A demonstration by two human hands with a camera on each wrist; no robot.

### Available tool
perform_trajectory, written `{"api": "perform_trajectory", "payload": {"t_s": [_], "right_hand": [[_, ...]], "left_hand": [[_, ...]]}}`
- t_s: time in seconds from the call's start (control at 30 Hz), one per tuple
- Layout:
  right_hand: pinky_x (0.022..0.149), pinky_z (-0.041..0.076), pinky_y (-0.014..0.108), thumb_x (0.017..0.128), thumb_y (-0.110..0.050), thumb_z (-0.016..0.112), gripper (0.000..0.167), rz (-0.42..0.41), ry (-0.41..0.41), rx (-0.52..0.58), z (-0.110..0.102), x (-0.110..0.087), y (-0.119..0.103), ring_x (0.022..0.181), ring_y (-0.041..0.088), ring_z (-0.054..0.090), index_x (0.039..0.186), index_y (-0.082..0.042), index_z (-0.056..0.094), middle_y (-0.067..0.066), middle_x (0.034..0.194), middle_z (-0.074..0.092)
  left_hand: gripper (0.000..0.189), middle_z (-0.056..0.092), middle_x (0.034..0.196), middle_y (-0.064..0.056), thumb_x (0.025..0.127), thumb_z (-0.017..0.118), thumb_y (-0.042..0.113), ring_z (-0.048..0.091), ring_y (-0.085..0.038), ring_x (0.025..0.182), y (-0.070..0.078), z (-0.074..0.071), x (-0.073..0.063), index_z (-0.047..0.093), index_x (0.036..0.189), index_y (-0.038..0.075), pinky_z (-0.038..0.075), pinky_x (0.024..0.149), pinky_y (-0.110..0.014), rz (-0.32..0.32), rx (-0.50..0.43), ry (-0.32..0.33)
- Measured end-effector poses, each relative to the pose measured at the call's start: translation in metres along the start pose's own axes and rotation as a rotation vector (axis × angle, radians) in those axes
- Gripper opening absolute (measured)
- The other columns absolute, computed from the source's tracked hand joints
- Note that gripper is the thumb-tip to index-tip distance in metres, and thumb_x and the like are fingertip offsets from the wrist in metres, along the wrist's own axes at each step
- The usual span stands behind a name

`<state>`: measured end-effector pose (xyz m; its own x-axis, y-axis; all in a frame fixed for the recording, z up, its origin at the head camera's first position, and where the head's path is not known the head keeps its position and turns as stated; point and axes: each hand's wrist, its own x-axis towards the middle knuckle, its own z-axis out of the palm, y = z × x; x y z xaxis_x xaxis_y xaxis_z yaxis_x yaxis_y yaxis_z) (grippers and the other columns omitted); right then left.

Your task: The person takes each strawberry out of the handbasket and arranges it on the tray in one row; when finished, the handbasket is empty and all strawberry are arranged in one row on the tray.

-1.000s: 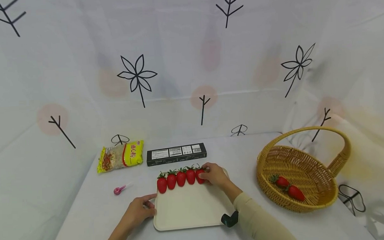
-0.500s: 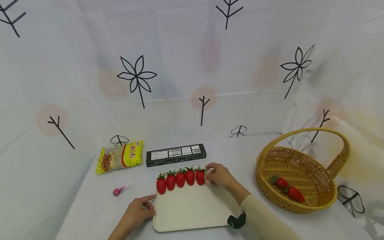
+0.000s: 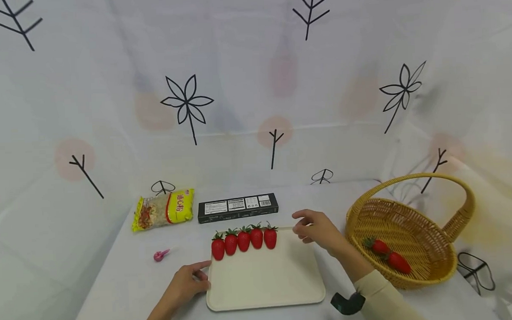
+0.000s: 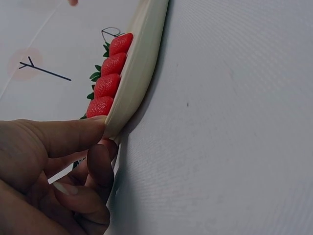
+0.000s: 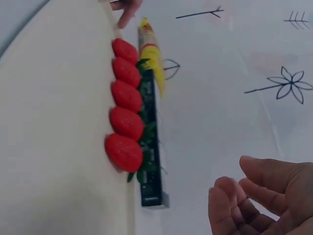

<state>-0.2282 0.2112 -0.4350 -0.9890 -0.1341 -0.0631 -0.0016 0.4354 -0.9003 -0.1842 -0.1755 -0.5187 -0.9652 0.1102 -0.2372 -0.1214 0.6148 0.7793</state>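
A row of several red strawberries (image 3: 243, 240) with green leaves lies along the far edge of a cream tray (image 3: 266, 282). My left hand (image 3: 186, 286) holds the tray's left rim. In the left wrist view a digit of the left hand (image 4: 63, 166) presses the rim while other fingers curl beside and below it. My right hand (image 3: 319, 228) hovers near the tray's far right corner, to the right of the last strawberry (image 5: 123, 152). Nothing is between its loosely bent, parted fingers in the right wrist view.
A wicker basket (image 3: 412, 279) with a tall handle stands at the right, two strawberries (image 3: 388, 256) inside. Behind the tray lies a long black box (image 3: 238, 208), with a yellow food packet (image 3: 163, 210) left of it. A small pink item (image 3: 160, 255) lies left of the tray.
My right hand has let go of the last strawberry in the row and moved right, away from it. The left hand stays at the tray's rim.
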Motion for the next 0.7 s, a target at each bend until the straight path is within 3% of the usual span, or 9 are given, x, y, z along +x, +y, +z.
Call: {"api": "perform_trajectory", "payload": {"t_s": [0.17, 0.33, 0.7], "right_hand": [[0.075, 0.06, 0.035, 0.095, -0.016, 0.071, 0.043, -0.117, 0.028, 0.028, -0.036, -0.028, -0.01, 0.084, 0.025, 0.067, 0.133, 0.001, 0.06, 0.017, 0.104, 0.064], [0.076, 0.059, 0.033, 0.096, -0.019, 0.071, 0.044, -0.154, 0.102, 0.03, -0.071, -0.053, -0.019, 0.088, 0.023, 0.066, 0.133, 0.0, 0.059, 0.019, 0.107, 0.061], [0.076, 0.058, 0.028, 0.1, -0.022, 0.066, 0.041, -0.191, 0.221, -0.034, -0.136, -0.092, -0.019, 0.088, 0.014, 0.071, 0.136, -0.003, 0.058, -0.003, 0.107, 0.067]], "left_hand": [[0.059, 0.063, 0.083, -0.001, 0.079, 0.08, 0.005, 0.053, -0.018, 0.076, -0.001, 0.004, 0.0, 0.064, 0.137, 0.005, 0.043, 0.066, -0.033, -0.019, -0.012, -0.016], [0.059, 0.063, 0.084, -0.001, 0.079, 0.08, 0.004, 0.054, -0.018, 0.078, 0.0, 0.003, 0.0, 0.065, 0.136, 0.005, 0.043, 0.067, -0.033, -0.017, -0.006, -0.009], [0.059, 0.062, 0.086, -0.002, 0.081, 0.08, 0.006, 0.053, -0.018, 0.078, 0.003, 0.001, -0.001, 0.063, 0.137, 0.004, 0.043, 0.067, -0.033, -0.033, -0.015, -0.018]]}}
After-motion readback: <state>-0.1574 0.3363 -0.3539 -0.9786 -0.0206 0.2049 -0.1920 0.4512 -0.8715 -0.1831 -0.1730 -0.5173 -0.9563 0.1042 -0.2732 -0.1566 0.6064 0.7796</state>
